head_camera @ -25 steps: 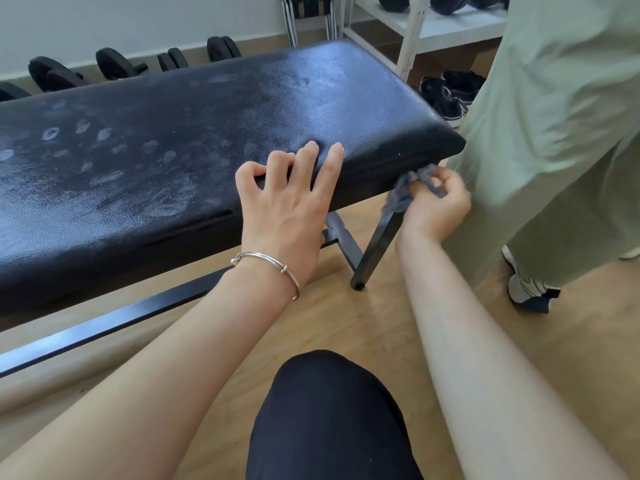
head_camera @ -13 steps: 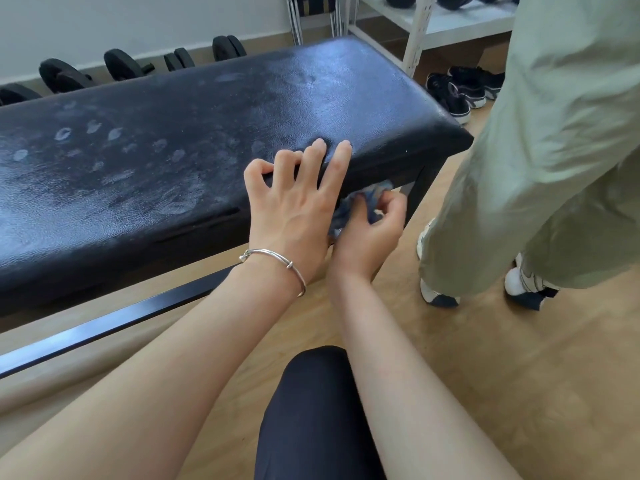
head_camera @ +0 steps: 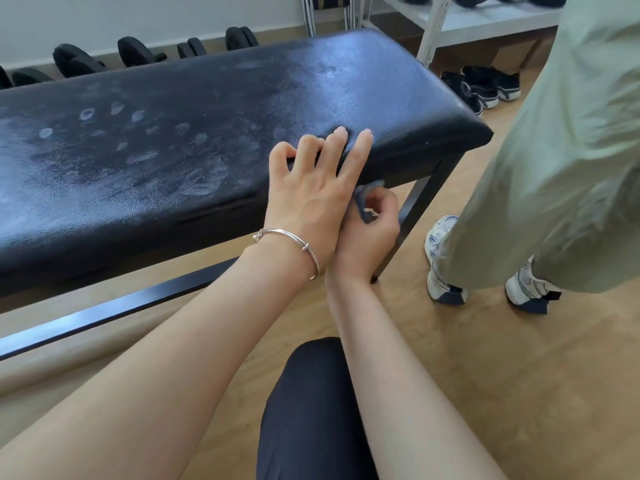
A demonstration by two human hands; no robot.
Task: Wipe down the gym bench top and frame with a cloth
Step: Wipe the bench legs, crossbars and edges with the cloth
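Note:
A black padded bench top (head_camera: 207,133) with dusty smudges and fingerprints fills the upper left. My left hand (head_camera: 311,199) rests on its near edge, fingers spread over the padding. Just right of it and lower, my right hand (head_camera: 370,233) grips a small blue-grey cloth (head_camera: 363,202) under the bench's near edge, mostly hidden by both hands. The black metal leg (head_camera: 419,199) slants down to the floor right of my right hand. A black frame rail (head_camera: 121,306) runs low along the front.
A person in pale green trousers (head_camera: 554,168) and white sneakers (head_camera: 441,265) stands close at the bench's right end. Dumbbells (head_camera: 135,51) line the far wall. A white rack (head_camera: 485,19) and black shoes (head_camera: 485,84) are behind. My dark-clad knee (head_camera: 311,410) is below.
My right hand carried the cloth leftward from the bench leg to beneath the near edge beside my left hand. The person in green stepped closer. My left hand stayed put.

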